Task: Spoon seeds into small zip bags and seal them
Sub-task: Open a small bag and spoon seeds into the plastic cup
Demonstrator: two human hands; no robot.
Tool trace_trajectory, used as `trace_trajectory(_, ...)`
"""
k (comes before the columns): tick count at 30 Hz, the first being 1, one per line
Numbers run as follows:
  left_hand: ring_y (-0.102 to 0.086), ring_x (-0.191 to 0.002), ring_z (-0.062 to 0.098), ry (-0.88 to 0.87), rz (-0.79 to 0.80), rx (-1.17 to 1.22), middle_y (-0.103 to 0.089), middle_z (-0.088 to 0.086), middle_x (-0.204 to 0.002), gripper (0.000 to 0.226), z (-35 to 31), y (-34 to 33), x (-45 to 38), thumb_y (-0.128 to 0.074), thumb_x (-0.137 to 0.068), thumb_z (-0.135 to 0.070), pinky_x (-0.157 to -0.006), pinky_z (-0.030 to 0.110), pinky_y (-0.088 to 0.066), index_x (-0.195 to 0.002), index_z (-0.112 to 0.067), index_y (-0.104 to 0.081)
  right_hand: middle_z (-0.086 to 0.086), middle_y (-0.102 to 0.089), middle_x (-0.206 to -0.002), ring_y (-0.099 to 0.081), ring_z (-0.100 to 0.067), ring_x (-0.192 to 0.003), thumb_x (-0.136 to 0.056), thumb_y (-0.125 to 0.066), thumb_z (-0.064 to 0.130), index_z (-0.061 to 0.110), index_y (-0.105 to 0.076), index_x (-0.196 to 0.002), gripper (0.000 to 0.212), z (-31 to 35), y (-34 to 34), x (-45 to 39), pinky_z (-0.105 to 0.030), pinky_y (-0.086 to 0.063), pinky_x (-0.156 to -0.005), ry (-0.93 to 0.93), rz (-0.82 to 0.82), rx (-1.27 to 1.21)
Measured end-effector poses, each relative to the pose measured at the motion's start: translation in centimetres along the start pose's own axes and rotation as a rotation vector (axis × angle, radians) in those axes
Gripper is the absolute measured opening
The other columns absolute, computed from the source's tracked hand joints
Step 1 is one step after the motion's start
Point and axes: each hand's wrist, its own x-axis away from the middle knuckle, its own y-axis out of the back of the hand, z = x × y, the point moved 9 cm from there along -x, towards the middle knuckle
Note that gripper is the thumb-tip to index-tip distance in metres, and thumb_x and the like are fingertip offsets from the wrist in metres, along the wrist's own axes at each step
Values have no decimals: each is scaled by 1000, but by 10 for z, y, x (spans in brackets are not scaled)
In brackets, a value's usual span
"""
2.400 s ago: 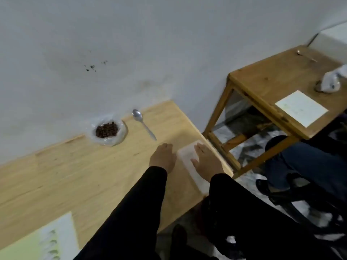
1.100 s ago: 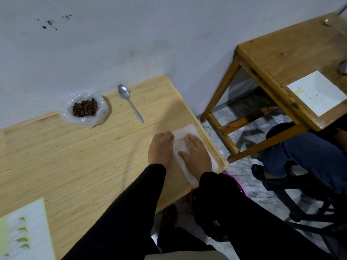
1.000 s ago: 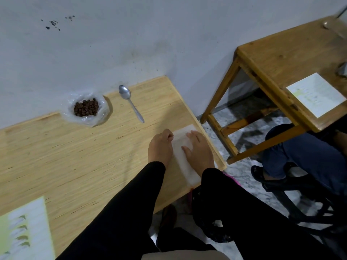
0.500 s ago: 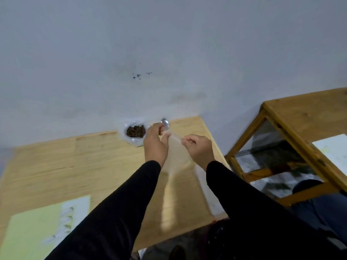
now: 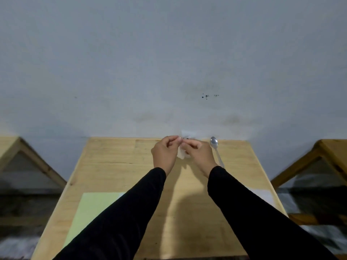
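— What are the hands doing?

— Both are raised over the far end of the wooden table. The left hand and the right hand have fingers curled, each pinching the top edge of a small clear zip bag, which hangs between the two sets of fingertips.

— And the seeds?

— Just past the fingertips, against the wall, lies a crumpled plastic bag of seeds; a few dark specks show, the rest hidden behind the hands.

— The spoon?

— A metal spoon lies on the table just right of the right hand's fingers, bowl towards the wall.

— Any writing?

— None I can read. A pale green sheet lies below the left sleeve, and a whitish sheet beside the right sleeve; both look blank from here.
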Motion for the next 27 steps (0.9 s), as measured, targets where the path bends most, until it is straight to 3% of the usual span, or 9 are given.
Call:
trace_trajectory(3, -64, -81, -3, 24, -8, -6, -70, -9, -86, 16, 4, 17, -6, -69, -84, -27, -70, 4, -46, -98, -20, -69, 0, -71, -87, -65, -9, -83, -88, -62, 11, 10, -70, -96, 12, 9, -16, -5, -23, -51, -79, 41, -27, 56)
trace_trajectory(7, -66, -82, 11, 18, -22, -61, -68, -5, -74, 14, 4, 32, -16, -61, -86, -17, -82, 23, -52, -96, -15, -69, 3, -67, -69, -58, 1, -59, -87, -59, 6, 18, -55, -90, 13, 21, -32, -8, -12, -45, -59, 121, -69, 118)
trace_trajectory(9, -67, -82, 13, 8, -12, -74, -67, -5, -73, 13, 3, 35, -21, -59, -86, -15, -84, 26, -52, -95, -15, -69, 2, -66, -71, -56, 3, -58, -88, -57, 5, 21, -59, -89, 16, 23, -41, -11, -10, -43, -58, 151, -77, 167)
trace_trajectory(12, -67, -79, 10, -26, 7, -98, -69, -4, -75, 12, 3, 37, -25, -61, -88, -16, -83, 26, -53, -95, -15, -70, 6, -66, -78, -59, 0, -73, -89, -59, 6, 18, -68, -88, 15, 19, -47, -14, -10, -47, -68, 141, -89, 157)
trace_trajectory(15, -67, -78, 8, -31, 41, -117, -70, -3, -75, 12, 9, 37, -27, -62, -88, -16, -83, 26, -54, -97, -14, -70, 3, -67, -78, -62, -6, -74, -87, -62, 6, 14, -69, -89, 11, 11, -47, -18, -18, -51, -74, 94, -101, 126)
trace_trajectory(17, -65, -74, 4, -40, 57, -141, -68, -5, -74, 11, 13, 37, -27, -62, -88, -15, -79, 20, -53, -96, -13, -69, 2, -62, -70, -58, -9, -66, -86, -62, 7, 14, -68, -87, 9, 5, -48, -19, -25, -51, -70, 63, -100, 146)
trace_trajectory(20, -58, -63, -5, -60, 59, -220, -62, -11, -70, 10, 14, 36, -28, -60, -88, -12, -63, 2, -43, -94, -12, -68, 2, -53, -63, -51, -11, -59, -86, -57, 5, 18, -62, -84, 14, 0, -51, -23, -25, -46, -61, 60, -96, 217)
trace_trajectory(27, -59, -70, 8, -129, -70, -360, -66, -2, -77, 15, 12, 50, -40, -56, -85, -8, -64, 8, -40, -93, -9, -69, 6, -46, -58, -41, -8, -51, -82, -48, -2, 11, -68, -84, 23, -8, -38, -33, -11, -33, -51, 135, -169, 314)
